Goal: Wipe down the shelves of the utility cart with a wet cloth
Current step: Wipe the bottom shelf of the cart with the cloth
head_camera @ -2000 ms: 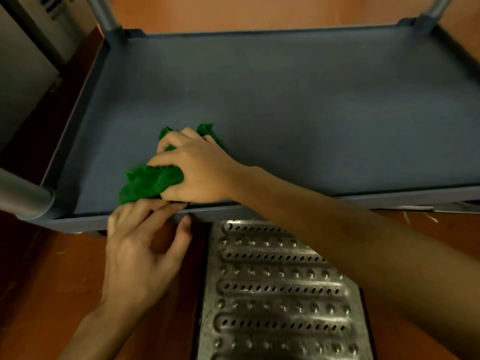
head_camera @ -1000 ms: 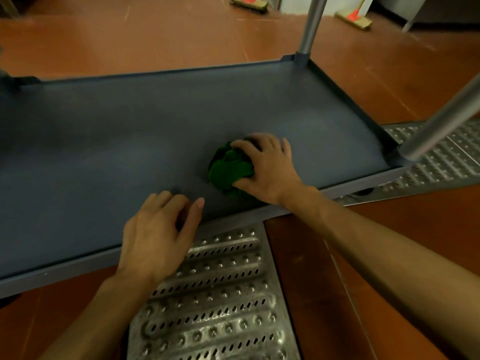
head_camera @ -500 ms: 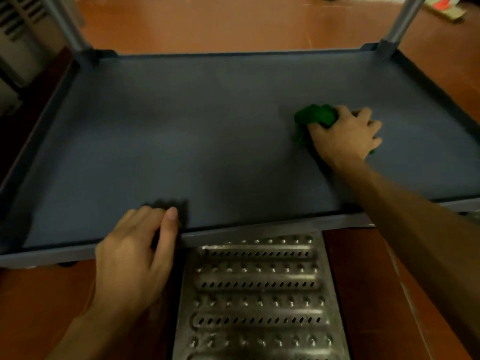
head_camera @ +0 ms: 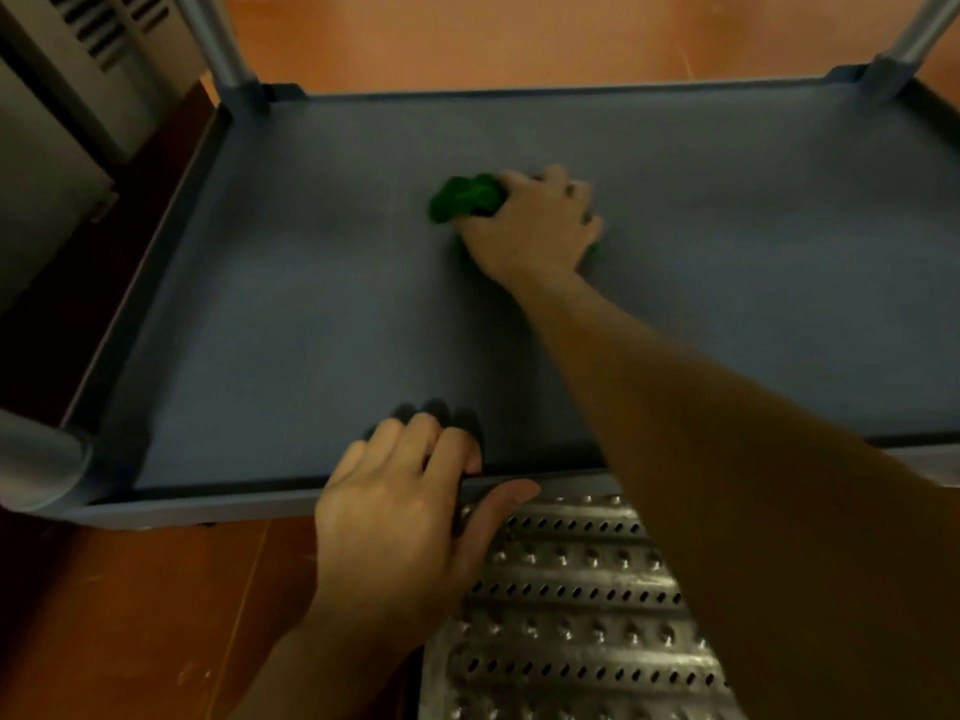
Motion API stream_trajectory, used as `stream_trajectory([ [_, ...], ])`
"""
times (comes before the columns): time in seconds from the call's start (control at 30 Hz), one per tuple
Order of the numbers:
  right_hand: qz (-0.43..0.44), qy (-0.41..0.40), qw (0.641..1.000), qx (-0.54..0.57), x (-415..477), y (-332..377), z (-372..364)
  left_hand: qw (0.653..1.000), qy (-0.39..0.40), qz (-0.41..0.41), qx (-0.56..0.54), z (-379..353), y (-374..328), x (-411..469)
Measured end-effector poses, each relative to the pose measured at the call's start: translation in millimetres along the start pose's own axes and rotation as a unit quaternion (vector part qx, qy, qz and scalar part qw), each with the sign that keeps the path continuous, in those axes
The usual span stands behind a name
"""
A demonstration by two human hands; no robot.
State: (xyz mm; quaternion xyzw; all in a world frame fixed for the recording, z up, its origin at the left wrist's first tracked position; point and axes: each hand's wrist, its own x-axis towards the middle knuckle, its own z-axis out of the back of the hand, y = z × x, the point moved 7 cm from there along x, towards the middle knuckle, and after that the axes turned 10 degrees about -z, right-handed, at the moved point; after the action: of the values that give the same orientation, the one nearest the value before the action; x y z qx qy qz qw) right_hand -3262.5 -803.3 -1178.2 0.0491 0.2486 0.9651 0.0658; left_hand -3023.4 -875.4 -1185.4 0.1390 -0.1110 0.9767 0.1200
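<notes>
Wiping of one cart shelf, mid-stroke. Fingers (head_camera: 558,181) of the right hand (head_camera: 535,226) are curled over a bunched green cloth (head_camera: 465,197) and press it down onto the shelf (head_camera: 291,314). The cloth lies near the shelf's middle, somewhat toward the far side, and shows mostly at the hand's left. Fingers (head_camera: 415,439) of the left hand (head_camera: 400,517) lie close together, hooked over the front rim (head_camera: 208,504) with the thumb against its outer face, bracing the cart. A corner post (head_camera: 228,49) rises at the far left corner. A perforated metal grate (head_camera: 571,589) lies on the floor below the rim. Judged step: a pass across the shelf surface; nothing visible marks which areas are done. The next move calls for steady downward pressure and overlapping strokes out to rims and corners.
</notes>
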Motion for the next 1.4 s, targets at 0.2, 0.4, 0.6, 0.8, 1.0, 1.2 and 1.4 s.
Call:
stream_trajectory([
  [0.2, 0.241, 0.101, 0.965, 0.008, -84.5, 85.9, -43.7, 0.999, -0.047, -0.013, 0.011, 3.6, -1.5, -6.0],
  [0.4, 0.289, 0.140, 0.946, 0.051, -106.6, 63.2, -34.0, 0.998, -0.055, 0.005, -0.021, 4.5, -7.2, -14.9],
  [0.6, 0.313, 0.139, 0.938, 0.050, -130.5, 13.7, -4.9, 0.995, -0.092, -0.004, 0.031, 5.1, -14.3, -24.9],
  [0.8, 0.294, 0.135, 0.946, 0.011, -125.7, -60.9, 38.9, 0.993, -0.091, -0.008, 0.080, 2.3, -18.1, -29.1],
  [1.0, 0.182, 0.089, 0.979, -0.024, -86.4, -163.0, 92.5, 0.995, -0.071, -0.008, 0.068, 3.1, -20.5, -24.7],
  [1.2, 0.043, 0.056, 0.995, -0.067, -54.8, -248.4, 144.8, 0.998, -0.022, -0.016, 0.050, -0.4, -17.4, -23.3],
  [1.4, -0.104, -0.003, 0.988, -0.112, -38.7, -324.6, 191.7, 0.999, -0.029, -0.013, 0.043, 0.0, -20.5, -22.8],
])
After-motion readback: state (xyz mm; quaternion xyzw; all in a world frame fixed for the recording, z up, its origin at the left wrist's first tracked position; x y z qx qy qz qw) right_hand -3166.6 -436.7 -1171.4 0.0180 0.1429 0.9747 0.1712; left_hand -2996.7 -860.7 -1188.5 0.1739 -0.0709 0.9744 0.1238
